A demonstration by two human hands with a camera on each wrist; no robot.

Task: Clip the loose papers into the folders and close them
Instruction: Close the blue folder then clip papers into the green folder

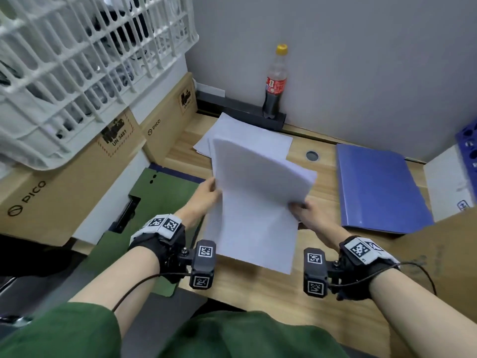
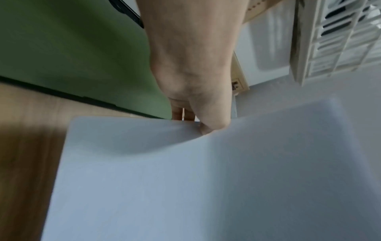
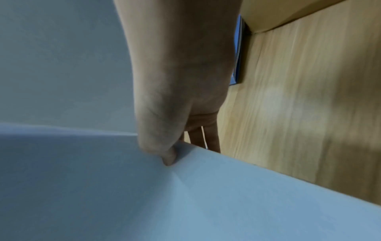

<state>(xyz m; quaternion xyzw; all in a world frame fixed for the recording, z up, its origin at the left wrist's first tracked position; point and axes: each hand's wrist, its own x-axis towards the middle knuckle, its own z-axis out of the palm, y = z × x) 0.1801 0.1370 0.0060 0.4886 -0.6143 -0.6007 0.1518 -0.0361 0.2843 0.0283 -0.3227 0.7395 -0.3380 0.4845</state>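
I hold a stack of white papers (image 1: 255,197) above the wooden desk, bent upward at its far end. My left hand (image 1: 209,193) pinches its left edge, thumb on top (image 2: 206,128). My right hand (image 1: 302,210) pinches the right edge, thumb pressed into the sheet (image 3: 169,158). More loose white sheets (image 1: 260,140) lie flat on the desk behind. An open green folder (image 1: 154,200) with a black clip lies to the left under my left arm. A shut blue folder (image 1: 382,187) lies to the right.
Cardboard boxes (image 1: 77,174) with a white plastic crate (image 1: 85,60) on top crowd the left side. A cola bottle (image 1: 275,83) stands against the back wall. A white box (image 1: 449,182) and a blue rack (image 1: 467,140) sit far right. Bare desk (image 1: 258,288) lies near me.
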